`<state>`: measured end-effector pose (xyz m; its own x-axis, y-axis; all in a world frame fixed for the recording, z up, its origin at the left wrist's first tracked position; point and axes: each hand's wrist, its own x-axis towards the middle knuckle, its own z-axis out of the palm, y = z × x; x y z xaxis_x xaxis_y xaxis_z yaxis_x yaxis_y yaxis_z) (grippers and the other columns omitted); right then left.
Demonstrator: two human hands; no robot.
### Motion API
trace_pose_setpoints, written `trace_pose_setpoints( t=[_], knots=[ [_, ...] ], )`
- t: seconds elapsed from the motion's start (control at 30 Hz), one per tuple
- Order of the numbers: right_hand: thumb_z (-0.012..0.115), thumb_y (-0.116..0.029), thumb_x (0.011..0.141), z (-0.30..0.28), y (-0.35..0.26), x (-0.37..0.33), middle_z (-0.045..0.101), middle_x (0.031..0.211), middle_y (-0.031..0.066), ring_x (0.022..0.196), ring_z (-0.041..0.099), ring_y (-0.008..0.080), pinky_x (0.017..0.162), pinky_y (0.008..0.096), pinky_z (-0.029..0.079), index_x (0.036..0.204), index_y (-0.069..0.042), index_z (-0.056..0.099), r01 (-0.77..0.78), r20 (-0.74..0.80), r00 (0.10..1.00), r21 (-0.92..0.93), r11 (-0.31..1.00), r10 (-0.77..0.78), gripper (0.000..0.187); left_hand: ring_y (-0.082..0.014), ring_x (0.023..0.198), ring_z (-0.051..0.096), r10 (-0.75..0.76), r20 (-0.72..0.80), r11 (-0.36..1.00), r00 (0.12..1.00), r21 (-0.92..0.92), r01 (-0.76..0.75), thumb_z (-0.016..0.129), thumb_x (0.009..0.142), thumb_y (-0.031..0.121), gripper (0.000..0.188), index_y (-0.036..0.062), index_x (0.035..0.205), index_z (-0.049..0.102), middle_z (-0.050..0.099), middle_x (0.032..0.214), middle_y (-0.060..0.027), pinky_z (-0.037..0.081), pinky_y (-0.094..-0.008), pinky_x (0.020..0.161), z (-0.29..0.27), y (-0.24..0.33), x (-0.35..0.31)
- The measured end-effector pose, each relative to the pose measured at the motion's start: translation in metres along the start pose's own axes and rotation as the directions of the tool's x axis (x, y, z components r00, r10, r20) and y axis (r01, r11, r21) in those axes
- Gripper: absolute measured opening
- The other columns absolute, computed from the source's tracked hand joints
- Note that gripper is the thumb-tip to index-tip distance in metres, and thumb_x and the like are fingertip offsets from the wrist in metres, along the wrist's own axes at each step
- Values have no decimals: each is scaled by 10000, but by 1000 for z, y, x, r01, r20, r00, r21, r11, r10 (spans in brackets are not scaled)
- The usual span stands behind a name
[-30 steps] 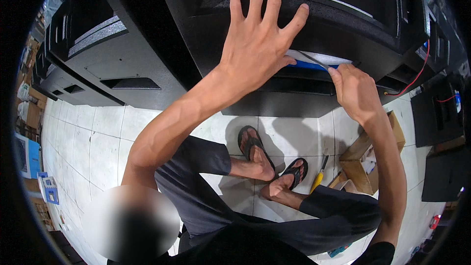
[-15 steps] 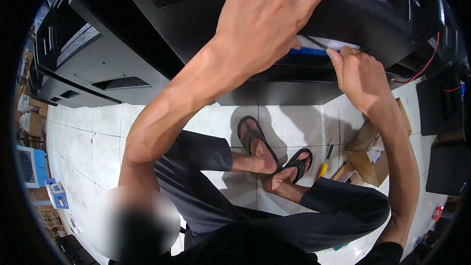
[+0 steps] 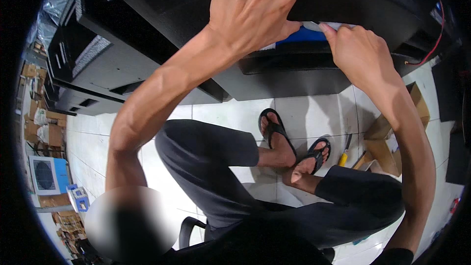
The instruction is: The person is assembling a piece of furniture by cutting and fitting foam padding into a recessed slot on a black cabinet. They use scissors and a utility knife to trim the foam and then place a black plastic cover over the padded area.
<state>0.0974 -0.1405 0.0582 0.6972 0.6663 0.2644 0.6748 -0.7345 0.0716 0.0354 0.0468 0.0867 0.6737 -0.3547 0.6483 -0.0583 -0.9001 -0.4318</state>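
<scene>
My left hand lies with fingers spread on the front of a large black speaker-like cabinet. Its thumb presses beside a blue and white strip set along the cabinet. Opposite it, my right hand is closed, thumb against curled fingers. A thin, pale grey, blade-like piece reaches from the right thumb toward the left thumb, over the strip. The rest of that piece is hidden in the right hand, so I cannot tell its exact kind.
More black cabinets stand at the left. Between my feet and an open cardboard box lies a yellow-handled tool on the white tiled floor. A red wire hangs at the cabinet's right. A blue and white boxy unit stands far left.
Both hands have shifted slightly up in view as the view moved. The left thumb now rests nearer the right thumb, and the grey piece shows its broad face; more blue shows below.
</scene>
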Motion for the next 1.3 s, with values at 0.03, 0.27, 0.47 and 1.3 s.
trace_pose_setpoints(
  t=[0.03, 0.27, 0.47, 1.3],
  knots=[
    [388, -365, 1039, -1, 0, -1, 697, 749, 186, 710, 704, 353, 645, 423, 581, 856, -42, 735, 10, -7, 1000, -1, 1000, -10, 508, -387, 1033, 525, 12, -1, 997, 1000, 77, -11, 823, 594, 417, 916, 102, 1376, 465, 532, 1174, -287, 400, -448, 826, -2, 1, 2],
    [396, -372, 1026, 13, -15, 2, 722, 815, 146, 771, 719, 300, 674, 417, 582, 832, -52, 740, -63, -98, 993, 88, 994, 71, 509, -353, 993, 543, 31, -80, 997, 996, 72, -25, 857, 569, 525, 994, 152, 1405, 470, 542, 1175, -242, 408, -461, 763, 4, -7, 0],
    [384, -401, 1019, 13, -46, 13, 743, 870, 99, 825, 731, 268, 641, 446, 580, 864, -152, 761, -254, 46, 967, 103, 962, 250, 478, -436, 1091, 518, -48, 69, 993, 996, 115, 40, 864, 542, 464, 1060, 123, 1439, 415, 517, 1205, -279, 426, -517, 847, -2, -8, -7],
    [421, -414, 1016, 2, 99, -54, 674, 787, 213, 738, 684, 349, 669, 436, 551, 818, 8, 668, 27, -231, 972, -68, 997, -42, 528, -445, 1315, 394, -96, 99, 991, 990, -81, 104, 867, 589, 517, 1093, 18, 1438, 393, 418, 1419, -269, 296, -597, 1077, 0, 59, 43]
  ],
)
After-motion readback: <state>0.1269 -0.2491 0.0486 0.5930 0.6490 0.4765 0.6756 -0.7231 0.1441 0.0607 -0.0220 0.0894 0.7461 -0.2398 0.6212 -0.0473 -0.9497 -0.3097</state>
